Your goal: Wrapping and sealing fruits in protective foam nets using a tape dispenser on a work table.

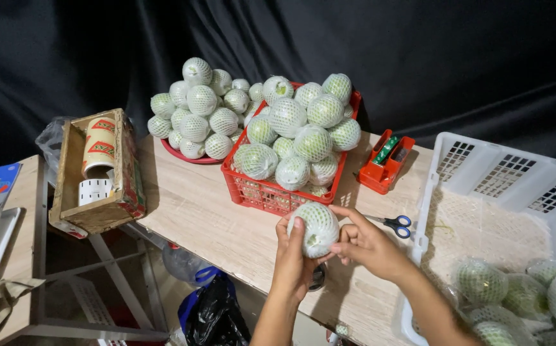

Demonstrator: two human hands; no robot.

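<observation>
Working over the wooden table [227, 218], you've got the white slatted crate [508, 173] on your right, holding several netted and wrapped green fruits [483, 282] in its near corner. Centre, the red basket [252, 189] sits heaped with foam-netted fruit; just behind-left of it, a red plate [191, 159] carries a second pile [195, 109], touching the basket's load. Far left, a wooden box [124, 186] stands tilted on the table edge with label rolls [98, 147] inside. An orange tape dispenser [387, 163] sits between basket and crate; blue-handled scissors [393, 224] lie near the crate's wall, just beside your right hand. Both hands are together on one netted fruit [316, 227], held above the table's front edge, just in front of the basket: left hand [294, 263] cups it from below with the thumb up its side, right hand [367, 247] pinches its right flank with fingertips.
</observation>
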